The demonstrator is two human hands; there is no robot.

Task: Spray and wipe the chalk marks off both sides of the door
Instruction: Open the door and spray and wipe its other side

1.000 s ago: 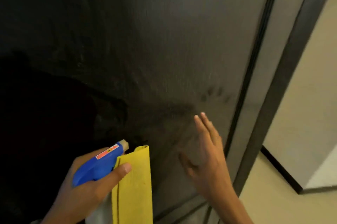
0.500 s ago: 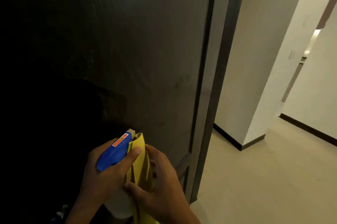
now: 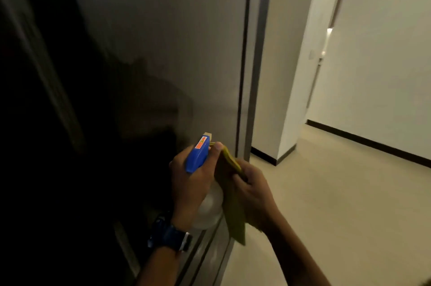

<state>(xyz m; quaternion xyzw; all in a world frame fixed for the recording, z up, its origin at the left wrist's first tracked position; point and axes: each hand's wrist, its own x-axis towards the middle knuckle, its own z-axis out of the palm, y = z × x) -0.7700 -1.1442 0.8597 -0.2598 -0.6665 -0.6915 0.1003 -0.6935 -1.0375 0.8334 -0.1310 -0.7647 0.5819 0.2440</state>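
The spray bottle (image 3: 198,157) is held in the left hand (image 3: 193,180); the yellow cloth (image 3: 231,192) is pinched by the right hand (image 3: 253,190) and should be drawn free cleanly.

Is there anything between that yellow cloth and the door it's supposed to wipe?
Nothing visible does. The yellow cloth hangs between both hands, gripped by the right hand, while the left hand holds the spray bottle beside it. The door surface just beyond them shows no obstruction.
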